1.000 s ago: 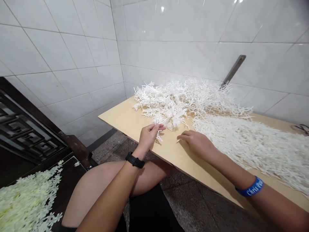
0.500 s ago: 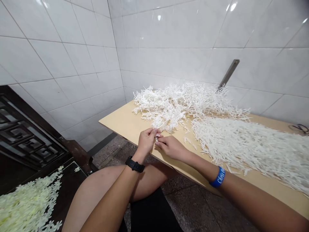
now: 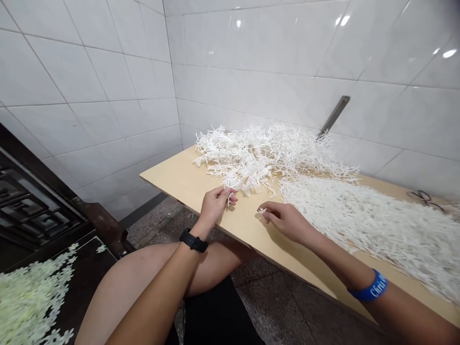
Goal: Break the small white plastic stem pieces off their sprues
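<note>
So the left hand (image 3: pixel 214 205) has its fingertips pinched on a small white sprig (image 3: pixel 229 195), which hangs roughly upright at the near edge of the branchy pile (image 3: pixel 258 155). The right hand (image 3: pixel 285 221) is just right of it, apart, pinching a tiny white bit (image 3: pixel 262 210) low over the board (image 3: pixel 179 177). The loose-pieces heap (image 3: pixel 377 225) lies right of that hand, so the right one's nearer to it.

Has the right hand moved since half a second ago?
Yes. The right hand moved right along the board, away from the left hand.
</note>
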Available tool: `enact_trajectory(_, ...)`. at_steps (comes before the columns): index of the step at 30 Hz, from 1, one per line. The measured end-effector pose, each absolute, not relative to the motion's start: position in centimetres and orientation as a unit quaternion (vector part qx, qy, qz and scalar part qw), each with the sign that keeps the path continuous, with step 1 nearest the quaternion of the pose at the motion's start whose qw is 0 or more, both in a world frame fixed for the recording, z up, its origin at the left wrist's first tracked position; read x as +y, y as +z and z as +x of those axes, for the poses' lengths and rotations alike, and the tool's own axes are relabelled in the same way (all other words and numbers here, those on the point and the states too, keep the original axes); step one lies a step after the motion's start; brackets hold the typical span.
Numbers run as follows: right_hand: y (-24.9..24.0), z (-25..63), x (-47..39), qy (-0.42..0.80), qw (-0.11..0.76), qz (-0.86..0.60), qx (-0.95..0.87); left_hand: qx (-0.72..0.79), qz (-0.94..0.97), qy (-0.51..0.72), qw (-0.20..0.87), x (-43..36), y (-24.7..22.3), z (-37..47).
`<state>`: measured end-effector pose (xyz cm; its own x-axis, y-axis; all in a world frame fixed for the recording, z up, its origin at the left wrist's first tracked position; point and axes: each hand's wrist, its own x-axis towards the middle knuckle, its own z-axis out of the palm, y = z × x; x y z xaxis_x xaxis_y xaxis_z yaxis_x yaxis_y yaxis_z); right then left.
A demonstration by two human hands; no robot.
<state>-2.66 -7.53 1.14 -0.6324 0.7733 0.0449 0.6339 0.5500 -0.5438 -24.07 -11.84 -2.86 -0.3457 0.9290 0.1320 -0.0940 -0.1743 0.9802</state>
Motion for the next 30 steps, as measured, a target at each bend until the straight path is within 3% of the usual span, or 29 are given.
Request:
enact_trajectory(10,2.0,1.7,-5.4,-0.029,0.056,-0.460,-0.886,0.502,0.388,0.664,0.395,-11.5,-3.1,-24.2)
enact_trajectory(14,0.1,-1.9,-6.9,-0.001,0.095,-0.399,-0.912,0.486,0.338,0.731,0.341,-11.4,-3.3,-24.3)
enact_trajectory(19,-1.7,-5.6,-6.2,0.020,0.027,-0.363,-0.931,0.454,0.281,0.774,0.340,-11.4,-3.4,-24.9)
enact_trajectory(25,-2.2,1.0,-3.7,-0.052,-0.010,-0.463,-0.885,0.423,0.227,0.788,0.385,-11.4,-3.1,-25.4)
enact_trajectory(30,-1.6,4.3,-3.9,-0.078,0.007,-0.474,-0.877,0.404,0.213,0.800,0.390,-11.3,-3.1,-25.6)
